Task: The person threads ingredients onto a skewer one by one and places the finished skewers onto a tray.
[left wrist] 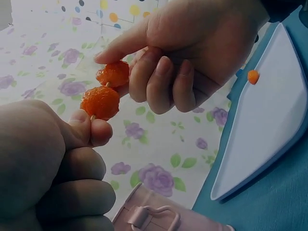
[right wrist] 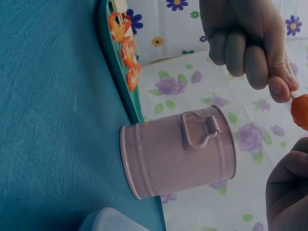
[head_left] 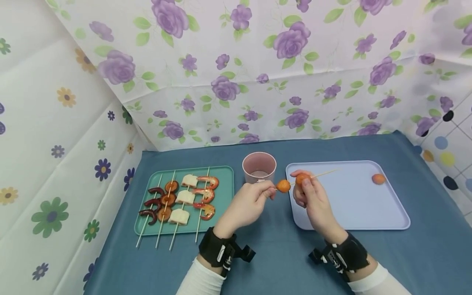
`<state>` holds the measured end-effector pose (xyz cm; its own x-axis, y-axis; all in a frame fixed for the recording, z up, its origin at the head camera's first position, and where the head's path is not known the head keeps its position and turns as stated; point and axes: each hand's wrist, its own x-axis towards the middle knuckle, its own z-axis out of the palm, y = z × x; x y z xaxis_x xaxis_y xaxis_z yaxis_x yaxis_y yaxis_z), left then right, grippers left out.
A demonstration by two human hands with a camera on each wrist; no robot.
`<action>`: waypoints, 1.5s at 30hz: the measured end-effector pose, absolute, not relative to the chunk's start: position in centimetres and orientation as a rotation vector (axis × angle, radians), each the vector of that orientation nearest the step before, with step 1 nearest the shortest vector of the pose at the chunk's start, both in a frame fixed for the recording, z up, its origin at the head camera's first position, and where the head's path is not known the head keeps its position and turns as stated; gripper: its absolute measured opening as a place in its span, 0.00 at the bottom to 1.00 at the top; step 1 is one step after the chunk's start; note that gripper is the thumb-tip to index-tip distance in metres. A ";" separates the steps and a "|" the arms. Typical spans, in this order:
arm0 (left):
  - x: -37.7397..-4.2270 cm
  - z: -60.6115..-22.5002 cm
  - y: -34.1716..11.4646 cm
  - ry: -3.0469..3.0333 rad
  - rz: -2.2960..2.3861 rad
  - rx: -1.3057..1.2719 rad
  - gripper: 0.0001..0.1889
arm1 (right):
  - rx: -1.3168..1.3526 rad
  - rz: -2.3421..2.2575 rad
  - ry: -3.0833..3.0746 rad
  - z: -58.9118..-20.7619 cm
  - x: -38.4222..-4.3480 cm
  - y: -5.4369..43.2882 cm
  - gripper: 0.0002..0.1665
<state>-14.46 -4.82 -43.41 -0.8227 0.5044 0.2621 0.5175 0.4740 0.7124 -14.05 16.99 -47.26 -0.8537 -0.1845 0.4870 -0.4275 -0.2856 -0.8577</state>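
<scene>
My left hand [head_left: 251, 205] pinches a thin wooden skewer [head_left: 326, 173] between thumb and forefinger. An orange ball [head_left: 283, 186] is threaded on it right by those fingertips. My right hand [head_left: 313, 200] pinches a second orange ball [head_left: 302, 178], and the skewer's bare end sticks out past it to the right. In the left wrist view the two balls [left wrist: 100, 102] sit almost side by side on the stick. One more orange ball [head_left: 378, 179] lies on the lavender tray [head_left: 350, 213], near its right edge.
A pink cup [head_left: 259, 166] with a handle stands behind my hands. On the left, a green tray [head_left: 221, 180] bears several loaded skewers, with shrimp [head_left: 207, 195], white pieces [head_left: 185, 197], brown round slices [head_left: 168, 200] and dark red curled pieces [head_left: 150, 203]. Flowered cloth [head_left: 225, 88] hangs behind the blue tablecloth [head_left: 273, 254].
</scene>
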 end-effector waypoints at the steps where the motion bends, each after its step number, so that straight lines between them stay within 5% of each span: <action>1: -14.5 -43.5 -4.9 -2.681 -1.307 -0.934 0.12 | 0.769 2.266 -1.770 -47.3 -14.1 17.0 0.19; 16: -15.1 -43.0 -6.2 -2.618 -1.400 -0.838 0.12 | 0.757 2.235 -1.790 -47.8 -15.0 18.1 0.22; 24: -15.4 -42.5 -7.8 -2.545 -1.539 -0.786 0.15 | 0.265 2.089 -2.208 -46.4 -16.6 21.6 0.29; 36: -15.4 -42.4 -8.7 -2.534 -1.535 -0.759 0.15 | -0.053 0.865 -2.940 -47.5 -19.9 35.0 0.27; 45: -15.4 -42.3 -8.8 -2.633 -1.496 -0.764 0.14 | -0.028 0.480 -3.216 -48.6 -20.3 39.8 0.23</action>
